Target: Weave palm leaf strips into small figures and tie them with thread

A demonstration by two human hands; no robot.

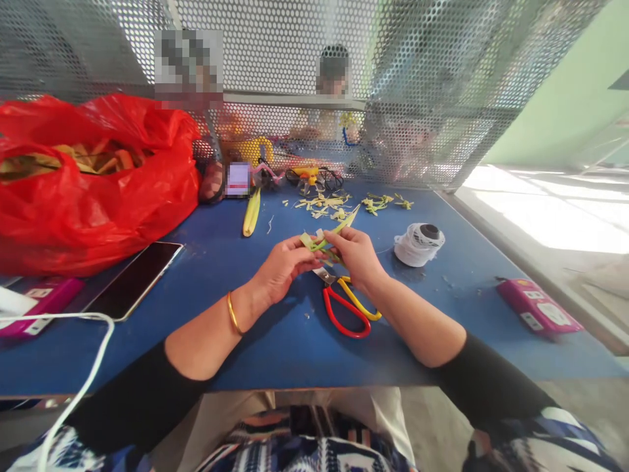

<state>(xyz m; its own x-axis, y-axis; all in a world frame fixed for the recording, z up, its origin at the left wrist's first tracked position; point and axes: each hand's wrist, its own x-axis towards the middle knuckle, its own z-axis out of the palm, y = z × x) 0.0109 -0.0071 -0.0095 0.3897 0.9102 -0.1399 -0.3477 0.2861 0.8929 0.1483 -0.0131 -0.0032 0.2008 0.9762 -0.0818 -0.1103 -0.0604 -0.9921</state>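
Observation:
My left hand and my right hand meet over the middle of the blue table. Between their pinched fingers is a green leaf strip, folded or knotted at its left part, with a pale pointed end sticking up past my right fingers. Its exact folds are partly covered by the fingertips. Just below my hands lies a pair of scissors with one red and one yellow handle loop; the blades run under my fingers. To the right of my right hand stands a spool of white thread, from which a thin thread seems to run toward it.
Leaf scraps and small green pieces lie behind my hands, beside a bundle of pale leaf strips. At left are a red plastic bag, a phone and a white cable. A magenta box sits right; perforated panels stand behind.

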